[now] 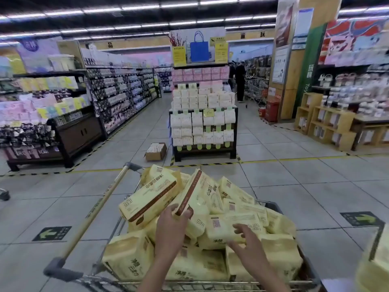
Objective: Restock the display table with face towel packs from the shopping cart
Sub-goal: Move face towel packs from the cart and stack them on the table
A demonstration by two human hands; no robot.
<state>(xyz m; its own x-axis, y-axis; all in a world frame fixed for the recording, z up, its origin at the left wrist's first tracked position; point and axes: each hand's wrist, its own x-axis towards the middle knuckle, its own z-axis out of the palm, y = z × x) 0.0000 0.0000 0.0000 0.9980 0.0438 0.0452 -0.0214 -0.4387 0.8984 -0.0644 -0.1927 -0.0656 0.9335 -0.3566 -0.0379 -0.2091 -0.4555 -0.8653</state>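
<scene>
Shopping cart (99,207) is carrying heaped yellow face towel packs (147,199): about a dozen are showing, with the lower ones hidden. Left hand (172,226) is clamping fingers and thumb on one tilted pack (200,190). Right hand (246,239), fingers apart, is hovering over another pack (223,228); whether they touch is unclear.

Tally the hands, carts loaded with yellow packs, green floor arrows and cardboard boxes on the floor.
Hands: 2, the left hand gripping a pack, the right hand
Cart: 1
Green floor arrows: 2
Cardboard box: 1
Total: 6
</scene>
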